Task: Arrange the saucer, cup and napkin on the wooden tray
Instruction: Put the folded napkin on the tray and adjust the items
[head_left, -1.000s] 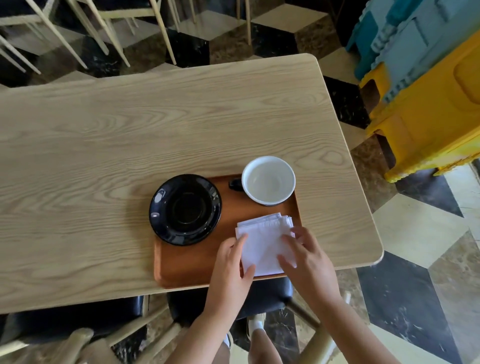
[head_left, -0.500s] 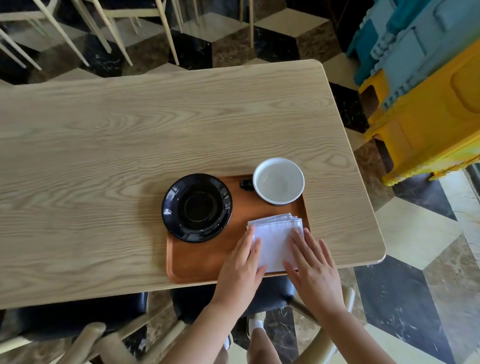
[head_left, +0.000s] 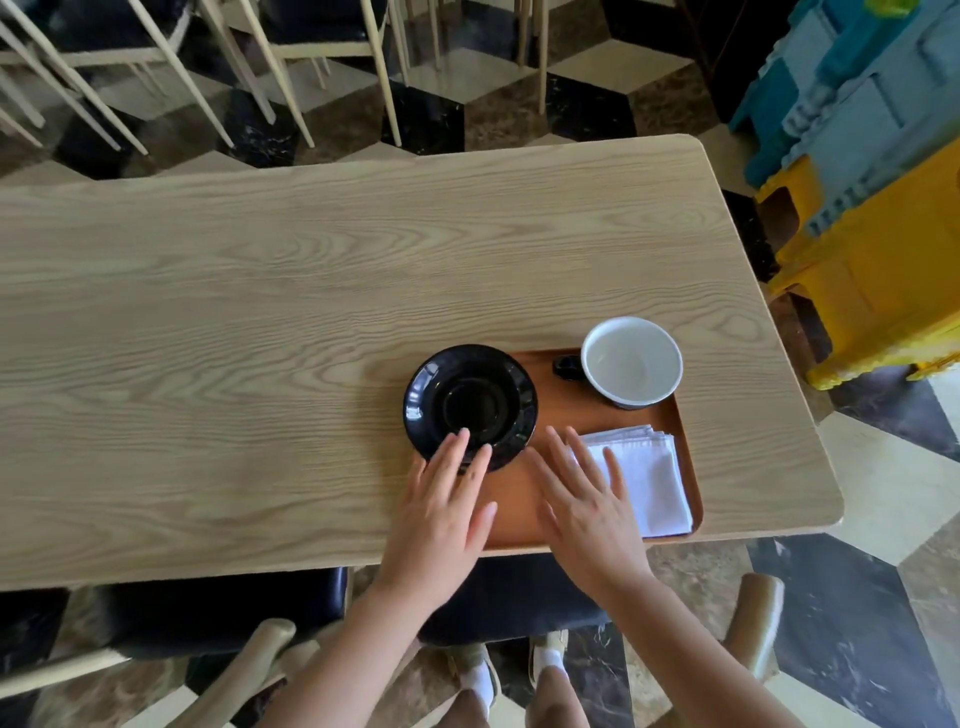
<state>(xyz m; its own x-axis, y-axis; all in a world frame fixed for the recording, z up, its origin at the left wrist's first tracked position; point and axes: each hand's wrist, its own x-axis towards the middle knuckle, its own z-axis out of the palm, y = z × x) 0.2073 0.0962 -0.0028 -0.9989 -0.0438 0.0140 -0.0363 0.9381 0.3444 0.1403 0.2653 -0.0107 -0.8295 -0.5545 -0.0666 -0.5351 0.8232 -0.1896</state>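
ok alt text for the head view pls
Two open hands, left and right, hover over a wooden tray holding a black saucer, white cup and folded white napkin on a table.

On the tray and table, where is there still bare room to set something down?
Tray: one bare strip between saucer and napkin, under both hands, left hand, right hand. Cup fills the far right corner. The table left and beyond is bare.

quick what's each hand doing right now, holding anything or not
Left hand: open, fingers spread, fingertips over the near rim of the black saucer, gripping nothing.
Right hand: open, flat, overlapping the white napkin, holding nothing.
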